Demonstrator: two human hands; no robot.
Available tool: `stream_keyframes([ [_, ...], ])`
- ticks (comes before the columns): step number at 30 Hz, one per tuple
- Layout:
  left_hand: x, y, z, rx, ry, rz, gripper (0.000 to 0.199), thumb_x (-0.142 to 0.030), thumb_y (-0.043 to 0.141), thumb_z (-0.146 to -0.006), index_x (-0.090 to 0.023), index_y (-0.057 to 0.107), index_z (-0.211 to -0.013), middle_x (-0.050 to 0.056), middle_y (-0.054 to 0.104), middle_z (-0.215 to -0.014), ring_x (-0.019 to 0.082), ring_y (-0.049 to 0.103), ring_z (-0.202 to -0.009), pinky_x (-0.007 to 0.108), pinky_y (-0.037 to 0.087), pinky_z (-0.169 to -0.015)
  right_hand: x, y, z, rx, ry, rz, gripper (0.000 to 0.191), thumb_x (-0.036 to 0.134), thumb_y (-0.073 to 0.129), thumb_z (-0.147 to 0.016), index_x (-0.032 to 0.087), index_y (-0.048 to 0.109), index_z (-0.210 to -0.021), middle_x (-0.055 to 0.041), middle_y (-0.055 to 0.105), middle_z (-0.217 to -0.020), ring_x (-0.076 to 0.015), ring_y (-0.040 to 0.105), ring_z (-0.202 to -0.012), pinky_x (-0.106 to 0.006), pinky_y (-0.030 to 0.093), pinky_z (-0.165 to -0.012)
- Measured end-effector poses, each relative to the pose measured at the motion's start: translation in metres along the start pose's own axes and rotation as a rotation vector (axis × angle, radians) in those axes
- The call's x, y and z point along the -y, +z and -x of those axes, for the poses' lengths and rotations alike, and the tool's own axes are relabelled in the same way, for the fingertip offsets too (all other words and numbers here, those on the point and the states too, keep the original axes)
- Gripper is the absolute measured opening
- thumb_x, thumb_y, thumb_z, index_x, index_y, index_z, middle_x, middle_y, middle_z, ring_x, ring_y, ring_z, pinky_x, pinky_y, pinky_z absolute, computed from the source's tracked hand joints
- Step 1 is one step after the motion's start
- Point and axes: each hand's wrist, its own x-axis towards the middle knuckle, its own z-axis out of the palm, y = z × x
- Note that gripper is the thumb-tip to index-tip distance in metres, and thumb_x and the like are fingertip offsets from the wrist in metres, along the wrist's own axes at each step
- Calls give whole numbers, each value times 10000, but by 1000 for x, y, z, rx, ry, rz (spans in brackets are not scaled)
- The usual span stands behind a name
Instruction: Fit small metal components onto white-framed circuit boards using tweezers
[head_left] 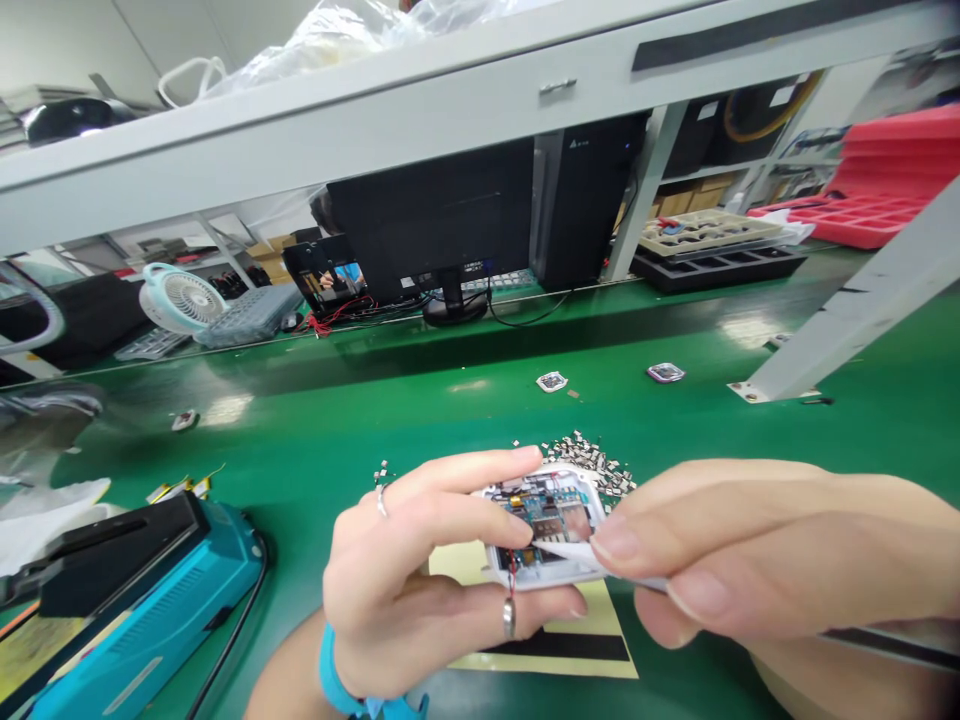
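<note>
A white square device housing with a circuit board inside is held up in the middle of the view. Round its left side wraps my left hand, the index fingertip pressing on the board and the thumb along the lower edge. A small round metal part on red wires hangs over that thumb. From the right, my right hand pinches a thin tool with a pale pointed tip, which touches the board near my left index fingertip. Behind the housing lies a pile of small metal parts.
Below my hands lies a yellow sheet with a black stripe. A teal machine stands at left. More small devices lie beyond. Further back are a monitor, a fan, trays and a white post.
</note>
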Motion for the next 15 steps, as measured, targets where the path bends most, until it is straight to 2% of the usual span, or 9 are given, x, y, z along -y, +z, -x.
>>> stream_keyframes([
  [2,2,-1,0,18,33,-7,236,-217,704,-653,-141,554,-819,72,637,-994,182,627,-873,231,555,-697,2,-2,-3,60,-84,-1,231,328,554,-795,259,628,-1003,-21,645,-977,-176,637,-802,-227,541,-678],
  [4,3,-2,0,23,52,-9,229,-197,702,-654,-136,554,-818,71,638,-993,179,627,-874,222,554,-700,2,-2,-4,54,-104,-29,244,341,571,-780,241,634,-994,-31,640,-991,-186,633,-820,-237,544,-686],
  [8,4,-1,-1,20,69,1,214,-213,688,-672,-130,555,-817,82,635,-997,175,629,-869,220,555,-695,-1,0,0,-20,23,-101,188,253,548,-805,253,649,-964,-28,661,-925,-173,643,-770,-221,544,-649],
  [12,3,1,-2,9,66,-8,203,-216,691,-668,-134,562,-801,77,642,-974,170,634,-851,218,555,-686,-2,-4,1,96,68,-203,263,135,521,-806,240,620,-1027,-25,645,-975,-177,631,-815,-249,540,-695],
  [15,4,3,-2,-6,50,-23,211,-204,707,-646,-143,566,-791,63,649,-951,177,635,-847,229,558,-682,1,-7,-1,108,84,-195,289,114,507,-797,227,609,-1043,-24,635,-999,-185,620,-852,-268,531,-742],
])
